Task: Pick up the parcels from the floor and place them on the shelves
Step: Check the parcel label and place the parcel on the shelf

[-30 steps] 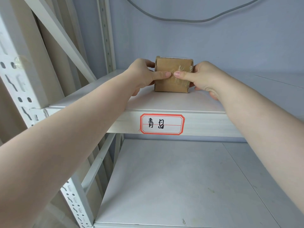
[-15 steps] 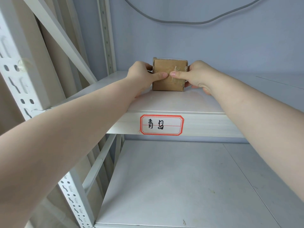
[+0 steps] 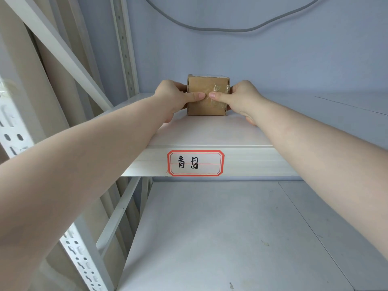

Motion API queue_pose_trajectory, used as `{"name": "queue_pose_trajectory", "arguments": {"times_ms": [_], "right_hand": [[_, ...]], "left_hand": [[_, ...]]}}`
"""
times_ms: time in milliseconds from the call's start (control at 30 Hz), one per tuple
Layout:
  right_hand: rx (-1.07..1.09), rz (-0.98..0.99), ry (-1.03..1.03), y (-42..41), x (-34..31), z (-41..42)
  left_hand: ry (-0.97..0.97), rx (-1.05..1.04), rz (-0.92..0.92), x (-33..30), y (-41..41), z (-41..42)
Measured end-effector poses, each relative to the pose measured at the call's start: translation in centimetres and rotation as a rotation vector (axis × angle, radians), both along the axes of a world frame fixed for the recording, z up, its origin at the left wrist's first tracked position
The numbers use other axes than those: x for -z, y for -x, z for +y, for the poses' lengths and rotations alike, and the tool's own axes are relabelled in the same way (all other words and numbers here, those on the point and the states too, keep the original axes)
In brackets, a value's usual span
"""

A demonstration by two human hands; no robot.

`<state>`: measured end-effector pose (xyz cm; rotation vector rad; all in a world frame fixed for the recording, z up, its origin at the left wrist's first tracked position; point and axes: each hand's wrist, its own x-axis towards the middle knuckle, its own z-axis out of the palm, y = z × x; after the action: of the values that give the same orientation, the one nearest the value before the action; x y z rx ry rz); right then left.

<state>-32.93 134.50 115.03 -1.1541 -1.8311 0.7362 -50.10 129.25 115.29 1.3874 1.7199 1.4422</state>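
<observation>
A small brown cardboard parcel (image 3: 206,86) with clear tape on its front rests on the upper white shelf (image 3: 210,133), well back from the front edge. My left hand (image 3: 174,97) grips its left side, thumb pressed on the front face. My right hand (image 3: 241,97) grips its right side in the same way. Both thumbs nearly meet at the middle of the front. The fingers behind the parcel are hidden.
A red-bordered handwritten label (image 3: 195,163) is stuck to the upper shelf's front lip. A lower shelf (image 3: 231,238) lies below. A perforated white upright (image 3: 79,255) and a diagonal brace (image 3: 63,51) stand at the left. A grey cable (image 3: 231,29) hangs on the back wall.
Both hands have slid the parcel farther back on the upper shelf, away from the front edge. The grip stays the same.
</observation>
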Motion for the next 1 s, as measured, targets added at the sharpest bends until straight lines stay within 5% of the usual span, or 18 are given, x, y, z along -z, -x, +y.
{"name": "queue_pose_trajectory", "arguments": {"times_ms": [467, 1000], "right_hand": [[0.023, -0.183, -0.045, 0.3, -0.7, 1.6], [0.013, -0.085, -0.016, 0.9, -0.1, 2.1]], "left_hand": [[-0.023, -0.036, 0.149, 0.2, 0.2, 1.4], [-0.004, -0.004, 0.122, 0.3, 0.7, 2.2]]}}
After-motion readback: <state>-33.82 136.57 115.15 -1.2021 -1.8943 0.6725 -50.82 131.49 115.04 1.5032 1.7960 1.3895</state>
